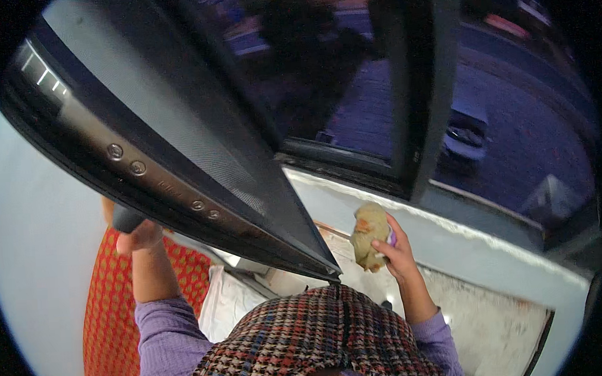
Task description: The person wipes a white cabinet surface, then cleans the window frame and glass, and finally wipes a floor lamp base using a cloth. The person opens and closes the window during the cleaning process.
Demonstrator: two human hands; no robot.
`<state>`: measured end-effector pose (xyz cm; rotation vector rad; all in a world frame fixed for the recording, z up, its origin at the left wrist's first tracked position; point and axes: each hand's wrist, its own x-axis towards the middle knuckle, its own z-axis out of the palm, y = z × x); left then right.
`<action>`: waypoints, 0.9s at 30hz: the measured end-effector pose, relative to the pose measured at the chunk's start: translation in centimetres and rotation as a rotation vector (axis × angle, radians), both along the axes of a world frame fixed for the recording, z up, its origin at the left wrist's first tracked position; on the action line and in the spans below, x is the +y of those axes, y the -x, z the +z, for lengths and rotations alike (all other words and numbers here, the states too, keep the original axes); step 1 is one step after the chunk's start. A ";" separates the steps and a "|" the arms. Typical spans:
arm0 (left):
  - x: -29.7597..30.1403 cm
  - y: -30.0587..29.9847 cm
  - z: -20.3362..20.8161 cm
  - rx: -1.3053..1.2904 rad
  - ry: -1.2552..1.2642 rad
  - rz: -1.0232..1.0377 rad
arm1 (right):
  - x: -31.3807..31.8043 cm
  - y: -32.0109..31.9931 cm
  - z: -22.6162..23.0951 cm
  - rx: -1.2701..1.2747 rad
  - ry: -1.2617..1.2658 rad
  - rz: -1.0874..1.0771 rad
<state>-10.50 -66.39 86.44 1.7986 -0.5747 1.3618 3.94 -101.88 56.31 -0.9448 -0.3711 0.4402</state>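
**Right hand (399, 248): Yellowish Cloth (366, 237) Gripped**

I see its fingers closed around the cloth, near the lower corner of the dark-framed panel (185, 146). Left hand (144, 236): at a grey handle (126, 219), partly hidden; I cannot tell its closure.

No wording can be read; on the metal strip (90, 123) along the edge of the dark window sash (191, 167), small marks (171, 189) between paired round fittings (137, 167) are too blurred to make out.
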 end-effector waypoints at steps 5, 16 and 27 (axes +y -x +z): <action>-0.9 9.9 -0.8 0.233 0.141 0.394 | 0.1 0.0 -2.0 0.230 0.018 0.258; -14.3 8.0 -2.9 0.116 0.326 0.517 | 5.4 -4.2 -6.5 0.131 -0.139 0.560; -11.7 7.0 -7.6 0.307 0.185 0.756 | 8.7 -5.7 -9.1 0.100 -0.093 0.636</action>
